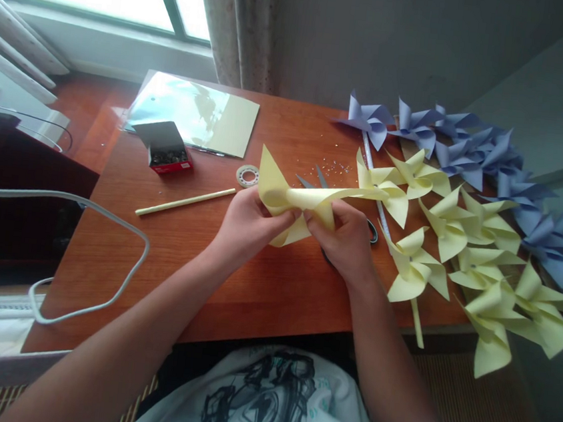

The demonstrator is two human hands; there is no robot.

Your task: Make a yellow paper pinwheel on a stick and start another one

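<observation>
A seated person is holding a yellow paper pinwheel [307, 199] above a wooden table [251, 308], the left hand [258, 218] and right hand [344, 238] both gripping its lower folds, thumbs nearly meeting. A yellow stick [186, 202] is lying near a tape roll [239, 177] and open red box [172, 168]; scissors [321, 176] are showing partly behind, while yellow pinwheels [412, 270] and purple pinwheels [458, 159] are crowding the right.

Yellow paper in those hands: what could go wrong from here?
The left fingers and right fingers pinch the curled paper; it might spring open or crease if either slips. The scissors lie open, partly hidden behind the paper, and could nick someone reaching over. The box of small pieces stands open, so a knock might spill them.
</observation>
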